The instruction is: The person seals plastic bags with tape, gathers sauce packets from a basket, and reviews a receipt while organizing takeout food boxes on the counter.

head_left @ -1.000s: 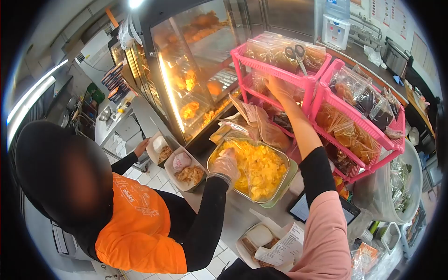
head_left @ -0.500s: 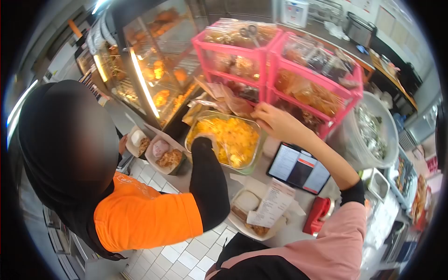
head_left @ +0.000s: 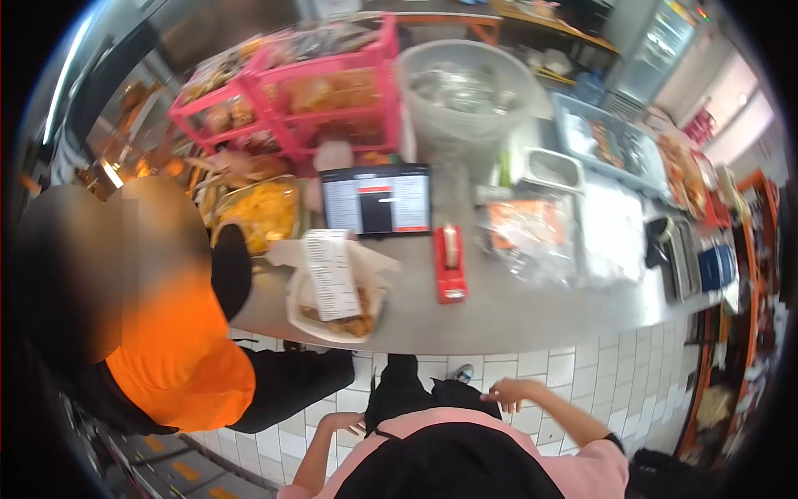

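Note:
My left hand (head_left: 342, 422) hangs low beside my hip, with its fingers stretched out against my dark clothing and nothing seen in them. Out in front of my right side, over the floor, my right hand (head_left: 513, 392) hangs with loosely parted fingers and holds nothing visible. Both hands are apart from the steel counter (head_left: 399, 312). Nearest on it is an open paper food box (head_left: 366, 320) with browned food inside. A long printed receipt (head_left: 332, 274) lies across the box. To its right sits a red stapler-like tool (head_left: 450, 270), and behind is a tablet (head_left: 376, 200).
A co-worker in an orange shirt (head_left: 179, 358) stands at left beside a tray of yellow food (head_left: 259, 214). Pink racks (head_left: 391, 83), a large clear tub (head_left: 465, 125), plastic bags (head_left: 532, 241) and a metal pan (head_left: 553, 170) occupy the counter.
My right hand has left the paper wrappings by the pink rack and dropped below the counter. My left hand has come into view. The view has swung right.

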Motion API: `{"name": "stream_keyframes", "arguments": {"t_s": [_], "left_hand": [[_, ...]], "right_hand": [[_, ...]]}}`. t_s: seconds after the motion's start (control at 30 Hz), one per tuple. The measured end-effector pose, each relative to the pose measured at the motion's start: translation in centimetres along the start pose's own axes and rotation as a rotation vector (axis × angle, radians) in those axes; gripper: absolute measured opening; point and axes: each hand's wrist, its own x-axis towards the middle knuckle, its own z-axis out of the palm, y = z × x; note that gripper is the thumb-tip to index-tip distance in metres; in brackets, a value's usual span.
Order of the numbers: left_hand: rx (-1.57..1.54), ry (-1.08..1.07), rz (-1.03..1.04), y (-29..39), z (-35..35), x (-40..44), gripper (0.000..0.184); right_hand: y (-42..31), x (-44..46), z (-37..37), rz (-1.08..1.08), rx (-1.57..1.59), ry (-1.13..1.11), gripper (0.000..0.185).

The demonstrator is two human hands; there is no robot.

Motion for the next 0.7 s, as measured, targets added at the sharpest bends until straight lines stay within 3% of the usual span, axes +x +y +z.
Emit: {"name": "stream_keyframes", "arguments": {"t_s": [0.07, 0.13, 0.17, 0.2, 0.27, 0.3, 0.37, 0.4, 0.47, 0.53, 0.6, 0.7], "left_hand": [[0.3, 0.072, 0.003, 0.4, 0.4, 3.0, 0.054], [0.706, 0.393, 0.106, -0.1, 0.5, 7.3, 0.052], [0.709, 0.527, 0.254, 1.1, 1.2, 8.0, 0.048], [0.485, 0.739, 0.411, 5.5, 3.7, 6.2, 0.041], [0.185, 0.794, 0.507, 10.3, 5.4, 6.1, 0.031], [0.201, 0.834, 0.549, 12.6, 5.9, 6.2, 0.029], [0.268, 0.974, 0.593, 17.2, 7.2, 5.2, 0.026], [0.323, 1.077, 0.593, 19.4, 7.6, 4.6, 0.025], [0.094, 1.093, 0.713, 21.9, 6.8, 4.8, 0.023], [-0.052, 0.963, 0.885, 24.4, 4.9, 5.6, 0.022], [-0.2, 0.831, 0.953, 27.9, 4.4, 5.8, 0.02], [-0.16, 0.968, 1.106, 29.9, 1.7, 11.1, 0.023]], "right_hand": [[6.8, 4.2, 5.8, 0.18, 0.016, -0.051, 0.075], [12.8, 6.8, 10.5, -0.008, 0.328, 0.033, 0.083], [14.4, 6.0, 12.0, -0.1, 0.5, 0.048, 0.085], [15.4, 6.0, 13.2, 0.02, 0.526, 0.082, 0.077], [17.8, 5.1, 15.5, -0.037, 0.513, 0.178, 0.066], [19.0, 3.9, 15.5, -0.033, 0.51, 0.186, 0.066], [20.6, 1.2, 16.0, -0.267, 0.533, 0.254, 0.058], [22.0, 1.4, 16.1, -0.357, 0.769, 0.25, 0.049], [22.7, 0.3, 14.6, -0.696, 0.998, 0.428, 0.042], [21.2, -0.7, 12.1, -0.806, 1.422, 0.508, 0.034], [20.7, -0.1, 9.5, -0.816, 1.348, 0.586, 0.032], [18.3, 0.1, 6.8, -0.726, 1.16, 0.732, 0.031]]}}
